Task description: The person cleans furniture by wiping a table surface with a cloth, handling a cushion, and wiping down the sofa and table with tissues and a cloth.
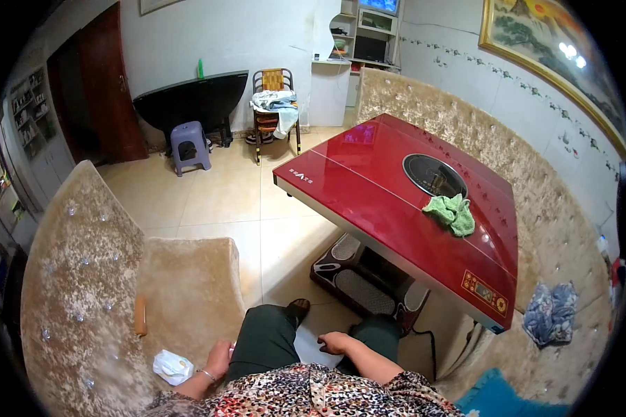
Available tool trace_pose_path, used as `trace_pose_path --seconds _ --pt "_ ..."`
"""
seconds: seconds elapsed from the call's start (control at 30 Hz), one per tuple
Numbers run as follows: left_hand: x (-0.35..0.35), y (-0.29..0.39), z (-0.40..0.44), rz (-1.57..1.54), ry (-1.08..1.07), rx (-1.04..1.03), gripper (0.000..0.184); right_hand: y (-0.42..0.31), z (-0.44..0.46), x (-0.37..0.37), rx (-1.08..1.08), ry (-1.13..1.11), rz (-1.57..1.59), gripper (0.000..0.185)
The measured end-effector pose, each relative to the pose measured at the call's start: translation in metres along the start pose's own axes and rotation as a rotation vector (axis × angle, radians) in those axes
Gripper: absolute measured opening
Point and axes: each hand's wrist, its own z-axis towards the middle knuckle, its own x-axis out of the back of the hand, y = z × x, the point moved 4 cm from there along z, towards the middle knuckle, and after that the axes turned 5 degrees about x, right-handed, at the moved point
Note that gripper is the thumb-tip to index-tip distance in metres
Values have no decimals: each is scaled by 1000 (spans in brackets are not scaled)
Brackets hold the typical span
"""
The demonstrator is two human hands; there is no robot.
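My left hand (219, 358) is beside my left thigh with its fingers curled in. A small pale bit shows at the fingertips, too small to name. Close to that wrist, a white soft pack (172, 367), like a tissue pack, lies on the sofa seat. My right hand (335, 342) rests by the inner side of my right thigh, fingers loosely apart, and I see nothing in it. In front of me to the right stands a red glossy table (368, 163) with a round black hot plate (435, 175). A crumpled green cloth (453, 214) lies beside the plate.
A beige sofa (188, 278) curves around both sides, with a brown stick-like object (140, 315) on the left. The table's dark base (362, 288) stands near my feet. A purple stool (190, 147) and a chair with clothes (276, 104) stand by the far wall.
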Motion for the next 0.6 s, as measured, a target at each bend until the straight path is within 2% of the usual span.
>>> trace_pose_path --seconds 0.6 --pt "-14 7 141 43 191 13 15 -1 1 4 74 11 106 44"
